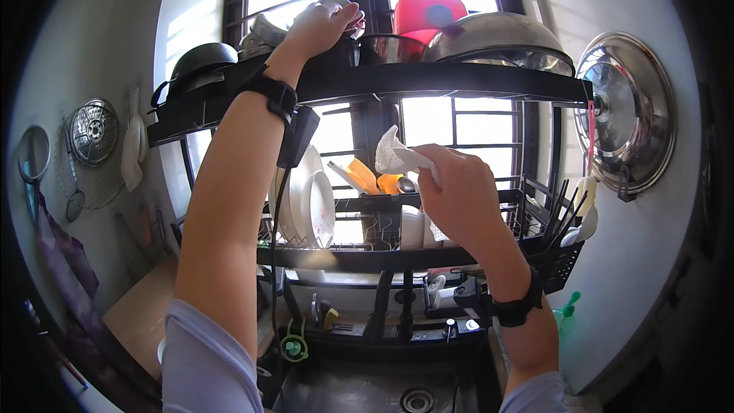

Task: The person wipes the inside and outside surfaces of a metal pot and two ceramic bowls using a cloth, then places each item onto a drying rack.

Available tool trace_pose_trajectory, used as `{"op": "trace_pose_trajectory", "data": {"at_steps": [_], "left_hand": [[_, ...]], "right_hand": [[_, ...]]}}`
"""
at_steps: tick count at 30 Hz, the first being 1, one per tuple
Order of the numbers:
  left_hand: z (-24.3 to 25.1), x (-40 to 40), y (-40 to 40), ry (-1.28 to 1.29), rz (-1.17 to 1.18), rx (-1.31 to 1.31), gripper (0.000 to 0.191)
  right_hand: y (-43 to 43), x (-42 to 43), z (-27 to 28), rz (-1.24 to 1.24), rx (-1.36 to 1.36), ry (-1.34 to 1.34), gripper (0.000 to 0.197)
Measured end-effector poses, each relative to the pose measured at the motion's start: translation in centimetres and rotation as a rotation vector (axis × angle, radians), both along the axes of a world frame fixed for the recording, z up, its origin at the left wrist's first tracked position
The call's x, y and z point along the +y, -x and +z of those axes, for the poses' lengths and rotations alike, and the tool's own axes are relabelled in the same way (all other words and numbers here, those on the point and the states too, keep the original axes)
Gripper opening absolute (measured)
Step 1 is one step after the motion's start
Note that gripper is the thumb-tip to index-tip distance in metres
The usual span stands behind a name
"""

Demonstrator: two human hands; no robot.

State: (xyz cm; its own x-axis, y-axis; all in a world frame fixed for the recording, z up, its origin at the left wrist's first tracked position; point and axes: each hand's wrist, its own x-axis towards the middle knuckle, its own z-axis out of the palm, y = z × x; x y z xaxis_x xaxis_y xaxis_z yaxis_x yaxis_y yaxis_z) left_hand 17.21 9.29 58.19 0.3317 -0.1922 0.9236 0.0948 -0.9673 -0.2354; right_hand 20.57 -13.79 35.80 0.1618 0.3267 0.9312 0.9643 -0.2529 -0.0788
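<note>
My left hand [324, 26] reaches up to the top shelf of a black dish rack [436, 80], its fingers on a bowl or similar dish [356, 26] among stacked bowls; they partly hide it, and I cannot tell whether they grip it. Lower and to the right, my right hand [459, 189] pinches a crumpled white paper towel or cloth [395, 152] in front of the window. A black pan [203, 63], a red plastic container [427, 14] and a large steel bowl [499, 37] stand on the top shelf.
White plates [318, 209] and bowls [412, 228] stand on the lower rack. Chopsticks [565, 212] are in a black holder at right. A steel lid [628, 115] hangs on the right wall, strainers [94, 132] on the left. A dark sink [355, 384] lies below.
</note>
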Motion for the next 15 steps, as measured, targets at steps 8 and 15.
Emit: {"op": "trace_pose_trajectory", "data": {"at_steps": [8,15], "left_hand": [[-6.7,-4.9,5.3,-0.025,-0.291,-0.202,0.053],[-18.9,-9.7,14.4,0.175,-0.682,0.025,0.043]], "right_hand": [[0.5,-0.5,-1.8,0.283,0.3,-0.268,0.027],[5.2,-0.3,-7.3,0.996,1.096,-0.46,0.04]]}}
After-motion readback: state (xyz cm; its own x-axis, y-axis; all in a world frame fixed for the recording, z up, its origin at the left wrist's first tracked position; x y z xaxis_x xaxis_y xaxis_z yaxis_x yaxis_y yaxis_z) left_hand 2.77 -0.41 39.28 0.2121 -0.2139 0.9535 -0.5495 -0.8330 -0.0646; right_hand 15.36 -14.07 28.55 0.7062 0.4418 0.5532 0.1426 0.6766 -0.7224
